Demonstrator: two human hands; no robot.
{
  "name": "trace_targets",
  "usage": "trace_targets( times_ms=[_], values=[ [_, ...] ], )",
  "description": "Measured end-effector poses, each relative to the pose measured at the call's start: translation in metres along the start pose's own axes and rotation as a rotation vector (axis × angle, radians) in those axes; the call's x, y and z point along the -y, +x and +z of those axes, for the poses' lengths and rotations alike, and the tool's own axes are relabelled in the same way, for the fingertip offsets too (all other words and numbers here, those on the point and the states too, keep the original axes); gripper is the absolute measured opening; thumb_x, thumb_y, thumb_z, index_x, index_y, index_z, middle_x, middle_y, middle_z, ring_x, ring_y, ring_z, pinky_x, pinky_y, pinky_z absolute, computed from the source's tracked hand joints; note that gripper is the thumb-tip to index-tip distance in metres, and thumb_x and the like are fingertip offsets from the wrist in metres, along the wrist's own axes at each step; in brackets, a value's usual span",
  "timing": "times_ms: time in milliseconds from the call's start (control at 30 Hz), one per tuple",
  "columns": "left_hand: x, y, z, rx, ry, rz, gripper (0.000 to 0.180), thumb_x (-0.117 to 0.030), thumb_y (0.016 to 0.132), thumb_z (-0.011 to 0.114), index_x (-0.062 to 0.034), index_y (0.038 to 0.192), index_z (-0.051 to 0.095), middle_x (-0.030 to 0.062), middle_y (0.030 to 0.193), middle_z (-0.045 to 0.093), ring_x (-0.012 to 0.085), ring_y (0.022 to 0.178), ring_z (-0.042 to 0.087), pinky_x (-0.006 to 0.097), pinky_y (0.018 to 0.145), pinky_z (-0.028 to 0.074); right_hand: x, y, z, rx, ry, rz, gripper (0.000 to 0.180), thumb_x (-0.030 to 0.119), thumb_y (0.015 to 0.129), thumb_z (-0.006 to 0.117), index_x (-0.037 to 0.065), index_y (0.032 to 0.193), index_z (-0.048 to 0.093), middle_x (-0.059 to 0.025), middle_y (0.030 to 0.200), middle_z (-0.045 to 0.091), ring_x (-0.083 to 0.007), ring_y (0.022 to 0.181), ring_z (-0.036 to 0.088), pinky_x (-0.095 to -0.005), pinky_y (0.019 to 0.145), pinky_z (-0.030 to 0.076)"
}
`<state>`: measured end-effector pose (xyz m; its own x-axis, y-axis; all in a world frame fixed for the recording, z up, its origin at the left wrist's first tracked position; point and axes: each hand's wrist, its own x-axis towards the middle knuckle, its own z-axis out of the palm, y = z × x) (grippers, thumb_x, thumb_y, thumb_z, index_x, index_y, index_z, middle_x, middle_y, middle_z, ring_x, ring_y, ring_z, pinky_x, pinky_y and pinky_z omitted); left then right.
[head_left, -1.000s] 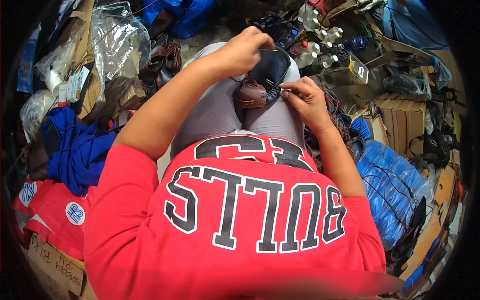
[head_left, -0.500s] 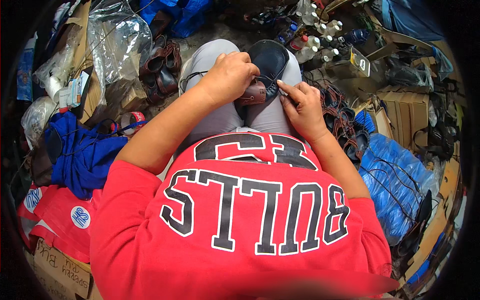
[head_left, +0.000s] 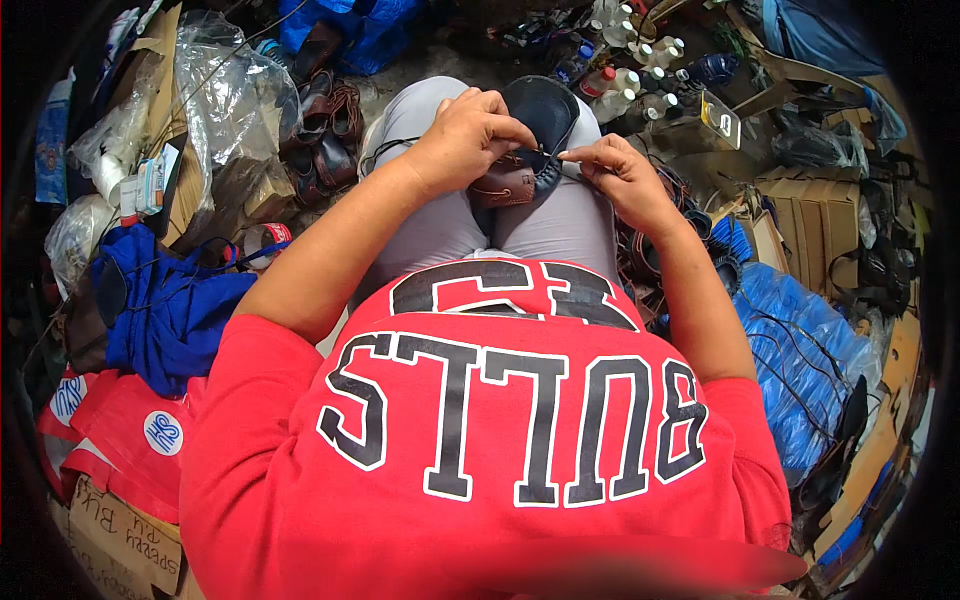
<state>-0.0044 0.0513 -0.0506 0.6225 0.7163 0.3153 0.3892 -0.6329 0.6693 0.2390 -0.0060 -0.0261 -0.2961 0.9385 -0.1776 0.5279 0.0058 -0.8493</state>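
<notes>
On my thighs rests a shoe (head_left: 550, 108), its long dark blue part pointing away from me and a brown leather part (head_left: 505, 182) nearer. A thin dark lace (head_left: 543, 153) runs across the shoe between my fingertips. My left hand (head_left: 470, 138) comes over the shoe's left side, thumb and index finger pinched on the lace. From the right, my right hand (head_left: 622, 175) pinches the lace with thumb and index finger close to the left fingertips. A loop of dark cord (head_left: 378, 155) hangs over my left knee.
Brown shoes (head_left: 325, 140) lie left of my knees; more stand to the right, partly behind my forearm. Several small bottles (head_left: 625, 85) are at the far right. Blue plastic wrap (head_left: 790, 370), a cardboard box (head_left: 815, 225) and blue cloth (head_left: 165, 310) crowd the sides.
My left fingers have moved right and down onto the shoe. My right hand has shifted slightly away and its forearm has swung outward. The shoe has barely moved.
</notes>
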Motion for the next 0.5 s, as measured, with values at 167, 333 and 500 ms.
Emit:
trace_targets(
  times_ms=[167, 333, 500],
  values=[
    [-0.0017, 0.0005, -0.0004, 0.018, 0.019, -0.008, 0.019, -0.005, 0.077, 0.067, -0.0190, 0.088, 0.073, 0.0036, 0.077, 0.051, 0.0229, 0.079, 0.049, 0.036, 0.070, 0.038, 0.0009, 0.0021, -0.0015, 0.007, 0.006, -0.001, 0.034, -0.005, 0.080, 0.055, 0.014, 0.103, 0.070, -0.0020, 0.085, 0.047, -0.0130, 0.081, 0.049, -0.0232, 0.075, 0.041],
    [-0.0003, 0.0019, 0.0008, 0.014, 0.031, -0.008, 0.019, -0.005, 0.076, 0.067, -0.0191, 0.088, 0.073, 0.0038, 0.077, 0.051, 0.0232, 0.078, 0.049, 0.036, 0.070, 0.039, -0.0011, 0.0028, -0.0020, -0.006, 0.011, 0.000, 0.036, -0.006, 0.078, 0.055, 0.015, 0.101, 0.072, -0.0031, 0.086, 0.049, -0.0141, 0.080, 0.052, -0.0242, 0.075, 0.043],
    [-0.0024, 0.0032, 0.0024, 0.039, 0.006, -0.010, 0.019, -0.006, 0.076, 0.067, -0.0186, 0.088, 0.073, 0.0042, 0.076, 0.052, 0.0235, 0.078, 0.049, 0.036, 0.069, 0.040, -0.0013, 0.0019, -0.0050, 0.028, -0.024, -0.028, 0.029, -0.001, 0.083, 0.057, 0.013, 0.105, 0.070, -0.0006, 0.081, 0.047, -0.0114, 0.078, 0.047, -0.0215, 0.072, 0.039]
  ],
)
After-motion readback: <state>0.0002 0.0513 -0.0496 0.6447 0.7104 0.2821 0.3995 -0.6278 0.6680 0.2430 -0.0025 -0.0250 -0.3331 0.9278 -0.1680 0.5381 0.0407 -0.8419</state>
